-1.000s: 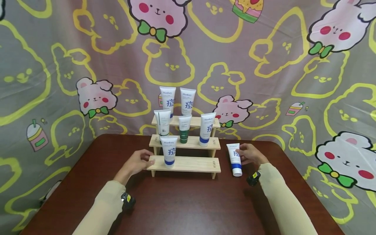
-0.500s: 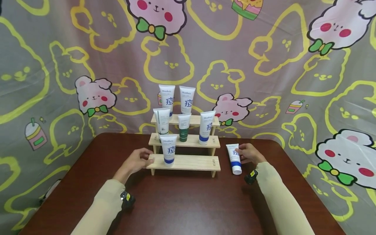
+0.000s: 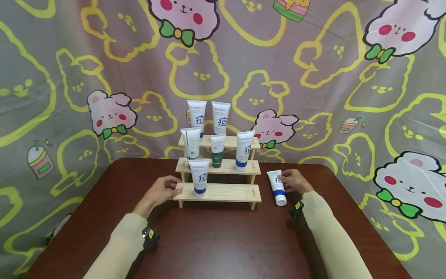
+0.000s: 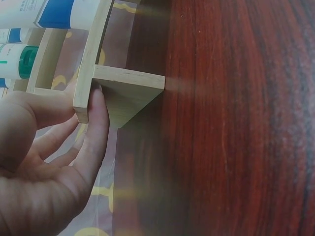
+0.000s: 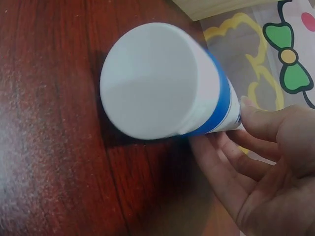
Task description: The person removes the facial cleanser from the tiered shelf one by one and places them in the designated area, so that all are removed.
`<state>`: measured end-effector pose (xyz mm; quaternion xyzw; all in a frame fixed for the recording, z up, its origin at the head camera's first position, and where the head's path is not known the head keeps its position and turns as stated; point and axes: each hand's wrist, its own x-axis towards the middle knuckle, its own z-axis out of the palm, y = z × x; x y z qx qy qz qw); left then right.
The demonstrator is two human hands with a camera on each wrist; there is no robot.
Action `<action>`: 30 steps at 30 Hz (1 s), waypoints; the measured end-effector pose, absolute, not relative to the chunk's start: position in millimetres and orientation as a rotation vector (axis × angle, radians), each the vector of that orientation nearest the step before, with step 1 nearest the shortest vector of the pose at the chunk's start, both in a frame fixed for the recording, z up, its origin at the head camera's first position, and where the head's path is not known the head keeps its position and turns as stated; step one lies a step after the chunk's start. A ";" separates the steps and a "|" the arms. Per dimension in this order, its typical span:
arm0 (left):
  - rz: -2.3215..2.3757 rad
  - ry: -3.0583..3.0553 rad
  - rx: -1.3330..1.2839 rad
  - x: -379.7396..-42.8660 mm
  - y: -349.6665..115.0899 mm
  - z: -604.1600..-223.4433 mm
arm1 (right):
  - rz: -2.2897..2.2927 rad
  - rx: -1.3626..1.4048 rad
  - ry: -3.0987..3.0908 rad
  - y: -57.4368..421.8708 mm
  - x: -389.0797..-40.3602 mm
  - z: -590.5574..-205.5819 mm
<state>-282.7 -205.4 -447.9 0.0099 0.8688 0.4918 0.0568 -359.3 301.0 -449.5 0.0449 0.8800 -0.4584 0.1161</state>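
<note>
My left hand pinches the left end of the bottom shelf of a wooden three-step display rack. In the left wrist view its thumb is above the board and a finger presses underneath, beside the leg. To the right of the rack, my right hand holds a white squeeze tube with a blue band, thumb on one side and fingers behind. The tube leans back with its cap low, close over the table. In the right wrist view the round white cap faces the camera.
Another blue-banded tube stands on the bottom shelf, left part. The middle step carries a white tube, a small green-and-white tube and a blue-banded one. Two tubes stand on top. A patterned curtain hangs behind the brown table.
The head view has shifted slightly, so everything sits a little higher and farther left. Both hands keep their holds; the rack and its tubes stay as they were.
</note>
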 end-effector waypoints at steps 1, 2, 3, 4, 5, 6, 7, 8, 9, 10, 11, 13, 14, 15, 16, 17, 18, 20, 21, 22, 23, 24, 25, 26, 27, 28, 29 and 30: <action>1.495 2.633 0.027 -282.7 -205.4 -447.7 | -1.343 0.132 2.586 300.3 -359.4 -449.6; 1.499 2.629 0.025 -282.6 -205.5 -447.5 | -1.346 0.134 2.590 300.0 -359.6 -449.7; 1.503 2.624 0.021 -282.5 -205.4 -447.4 | -1.346 0.136 2.596 299.8 -359.5 -449.9; 1.501 2.621 0.021 -282.4 -205.5 -447.6 | -1.346 0.133 2.599 299.7 -359.2 -449.9; 1.504 2.616 0.019 -282.3 -205.4 -447.6 | -1.345 0.132 2.601 299.9 -359.1 -450.0; 1.502 2.613 0.019 -282.0 -205.4 -447.6 | -1.343 0.138 2.603 300.2 -358.9 -450.0; 1.504 2.608 0.007 -281.6 -205.1 -447.6 | -1.341 0.135 2.604 300.8 -358.6 -450.2; 1.502 2.606 0.006 -281.1 -204.8 -447.4 | -1.340 0.128 2.607 301.6 -358.6 -450.7; 1.500 2.607 0.009 -280.6 -204.6 -447.0 | -1.334 0.123 2.608 302.6 -358.5 -451.0; 1.497 2.609 0.012 -280.1 -204.5 -446.6 | -1.331 0.113 2.606 303.6 -358.5 -451.3; 1.494 2.611 0.014 -279.7 -204.4 -446.1 | -1.325 0.103 2.606 304.6 -358.8 -451.9; 1.491 2.616 0.017 -279.0 -204.2 -445.1 | -1.328 0.086 2.598 306.6 -359.3 -452.8; 1.489 2.618 0.015 -278.8 -204.1 -444.8 | -1.331 0.079 2.594 307.3 -359.6 -453.4; 1.486 2.620 0.015 -278.8 -204.2 -444.7 | -1.333 0.073 2.588 308.3 -360.0 -453.8; 1.485 2.621 0.013 -278.7 -204.2 -444.5 | -1.337 0.061 2.583 309.1 -360.0 -454.0; 1.484 2.621 0.014 -278.6 -204.3 -444.4 | -1.339 0.056 2.582 309.8 -360.0 -454.2; 1.483 2.623 0.014 -278.4 -204.3 -444.2 | -1.343 0.052 2.579 310.3 -359.8 -454.2; 1.484 2.624 0.015 -278.0 -204.2 -444.5 | -1.347 0.038 2.579 311.2 -358.9 -453.7; 1.487 2.624 0.020 -278.0 -204.3 -444.8 | -1.350 0.033 2.580 311.8 -358.9 -453.6; 1.491 2.625 0.025 -277.9 -204.2 -444.9 | -1.349 0.034 2.580 312.0 -358.4 -453.3; 1.493 2.625 0.028 -278.0 -204.1 -445.3 | -1.353 0.038 2.582 312.2 -358.2 -452.8; 1.497 2.624 0.032 -278.1 -204.1 -445.6 | -1.353 0.030 2.582 312.3 -357.7 -451.8; 1.498 2.623 0.032 -278.2 -204.0 -446.1 | -1.355 0.031 2.583 312.4 -357.2 -450.5; 1.497 2.625 0.033 -278.4 -204.1 -446.3 | -1.355 0.031 2.584 312.7 -357.1 -449.3; 1.494 2.627 0.035 -278.7 -204.3 -446.6 | -1.350 0.030 2.587 312.5 -356.8 -447.3; 1.492 2.629 0.034 -278.9 -204.4 -446.3 | -1.349 0.025 2.587 312.4 -356.1 -444.7; 1.490 2.629 0.034 -279.2 -204.8 -446.1 | -1.343 0.008 2.590 312.1 -355.7 -441.9; 1.489 2.630 0.033 -279.2 -204.9 -445.8 | -1.334 -0.010 2.594 312.0 -355.7 -439.1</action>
